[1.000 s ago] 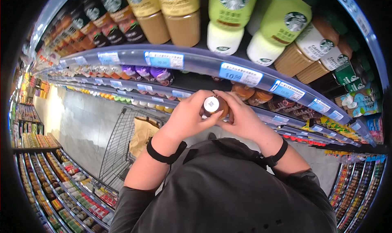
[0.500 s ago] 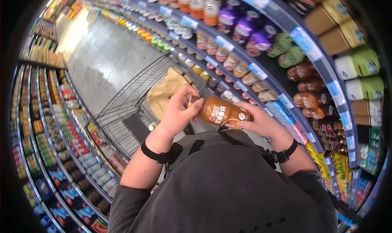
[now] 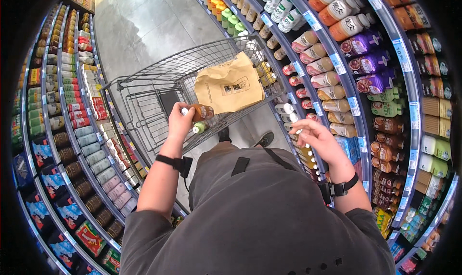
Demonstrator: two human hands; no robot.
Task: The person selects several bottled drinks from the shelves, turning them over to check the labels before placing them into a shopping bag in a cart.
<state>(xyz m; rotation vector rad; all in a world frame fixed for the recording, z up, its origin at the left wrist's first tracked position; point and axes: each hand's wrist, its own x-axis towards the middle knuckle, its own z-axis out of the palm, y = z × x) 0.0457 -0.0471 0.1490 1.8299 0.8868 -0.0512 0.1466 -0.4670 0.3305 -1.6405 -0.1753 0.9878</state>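
Observation:
My left hand (image 3: 181,120) grips a brown drink bottle (image 3: 206,112) by its capped end, over the near side of the wire shopping cart (image 3: 144,72). A large brown paper bag (image 3: 216,94) lies in the cart just beyond the bottle. Below the brown bottle, a small bottle with a green label and white cap (image 3: 198,127) shows in part. My right hand (image 3: 316,141) is off to the right with loosely bent fingers apart, in front of the drink shelves. No item shows clearly in it.
Shelves of bottled drinks (image 3: 332,80) with blue price strips curve along my right. On the left stand shelves of cans and packets (image 3: 101,166). Grey floor tiles (image 3: 144,29) run down the aisle beyond the cart. My shoe (image 3: 264,139) shows beside the cart.
Both hands were on the brown bottle in front of me. My right hand has let go and moved right; my left hand has carried the bottle left over the cart. The view has shifted.

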